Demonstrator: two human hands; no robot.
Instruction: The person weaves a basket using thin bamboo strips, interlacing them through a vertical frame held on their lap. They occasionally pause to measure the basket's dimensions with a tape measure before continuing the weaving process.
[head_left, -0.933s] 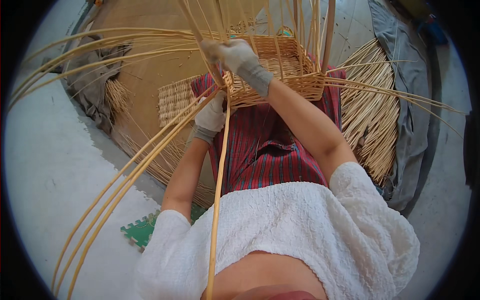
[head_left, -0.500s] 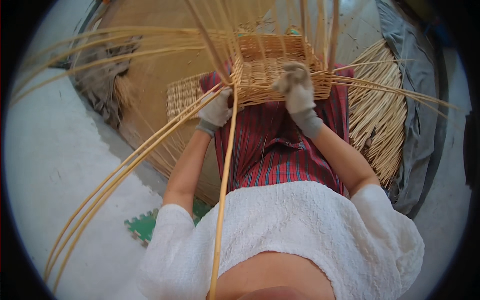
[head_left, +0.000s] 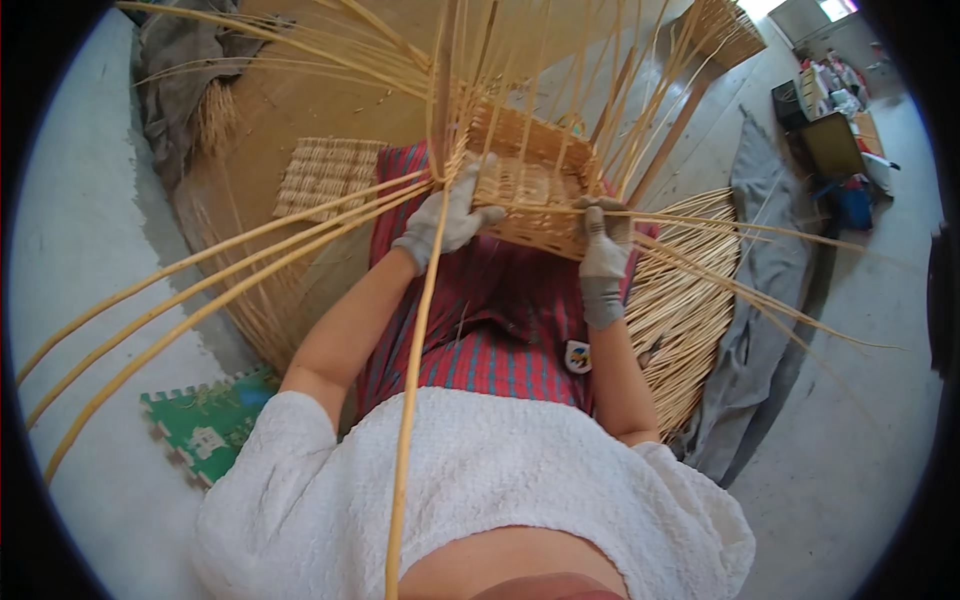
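A partly woven wicker basket (head_left: 540, 225) rests over my lap, its long uncut rods fanning out on all sides. My left hand (head_left: 445, 220), in a pale work glove with a grey cuff, grips the basket's near left corner, thumb toward the front wall and fingers along the side. At the near right corner, my right hand (head_left: 604, 255), gloved the same way, is closed on the basket's edge where thin rods (head_left: 690, 218) run out to the right; its fingertips are partly hidden. A thick rod (head_left: 415, 370) comes from the left corner toward my chest.
A woven wicker panel (head_left: 325, 178) lies left of my red striped apron (head_left: 470, 350). To the right, a heap of rods (head_left: 680, 310) lies on grey cloth (head_left: 735, 350). A green foam mat (head_left: 215, 420) is at lower left. Another wicker basket (head_left: 722, 32) stands far right.
My right hand has moved from the middle of the front wall to the basket's near right corner. The basket is tilted more, and the whole view has shifted, showing more at the right.
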